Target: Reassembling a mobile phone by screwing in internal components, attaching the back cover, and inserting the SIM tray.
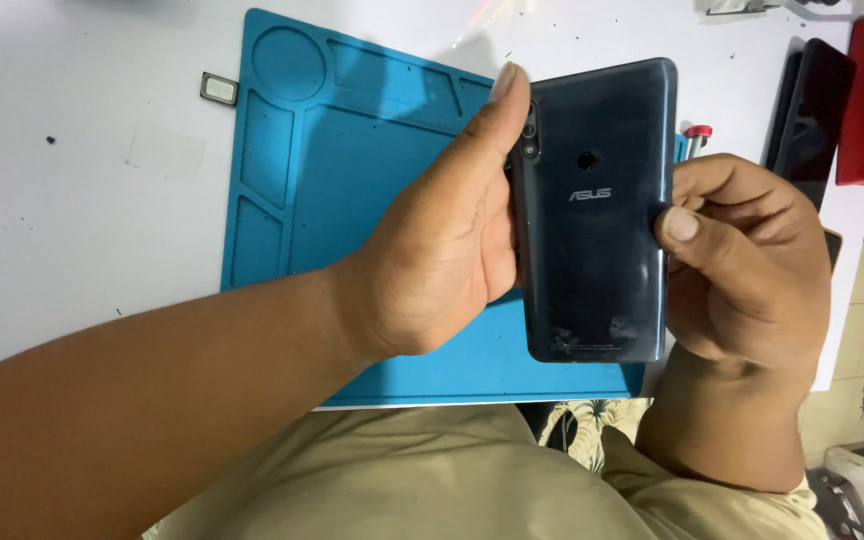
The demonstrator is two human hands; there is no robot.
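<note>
A: Where is the phone (597,215)?
B: One dark phone, back up, above the blue mat (352,180), between two hands. Left hand (442,245) clasps its left edge; right hand (742,255) pinches the right edge.

Dark blue-grey smartphone (597,215), glossy back cover turned to the camera, held upright and slightly tilted between both hands above a blue mat. Camera lenses stacked along the upper left edge, right beside the left thumb tip; round fingerprint sensor at the centre of the upper half, pale logo just below it. Left edge pressed into the left palm, right edge pinched under the right thumb about halfway down. Bottom edge hanging free below both grips, faintly smudged.
</note>
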